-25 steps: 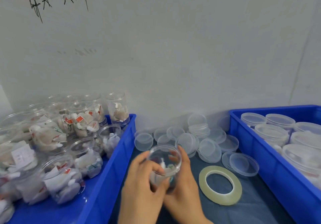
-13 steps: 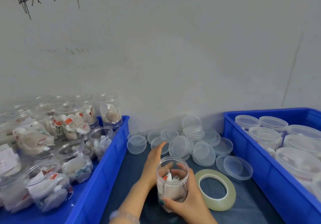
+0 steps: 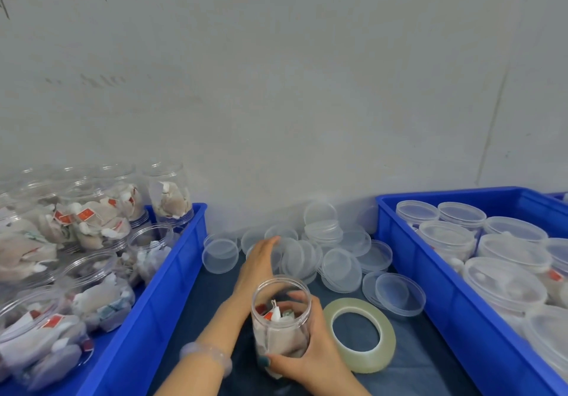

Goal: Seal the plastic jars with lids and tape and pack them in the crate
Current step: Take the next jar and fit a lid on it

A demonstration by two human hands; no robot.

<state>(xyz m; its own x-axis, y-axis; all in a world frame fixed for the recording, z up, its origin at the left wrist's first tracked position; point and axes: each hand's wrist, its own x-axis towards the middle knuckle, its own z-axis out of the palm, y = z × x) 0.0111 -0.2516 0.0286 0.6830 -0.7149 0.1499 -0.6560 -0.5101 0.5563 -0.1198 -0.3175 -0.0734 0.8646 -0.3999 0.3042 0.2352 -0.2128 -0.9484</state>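
Note:
My right hand [image 3: 310, 355] grips an open clear plastic jar [image 3: 281, 322] filled with tea bags, standing upright on the dark blue mat. My left hand [image 3: 259, 263] reaches forward past the jar, fingers extended over a heap of clear lids [image 3: 310, 251] at the back; whether it touches a lid I cannot tell. A roll of clear tape [image 3: 362, 334] lies flat just right of the jar. The blue crate on the right [image 3: 430, 278] holds several lidded jars [image 3: 445, 238].
A blue crate on the left [image 3: 159, 288] is packed with several open jars of tea bags [image 3: 92, 220]. A grey wall rises right behind the lids. The mat strip between the two crates is narrow.
The jar came down from being held in both hands to standing on the mat in my right hand. My left hand let go and reached forward to the lids.

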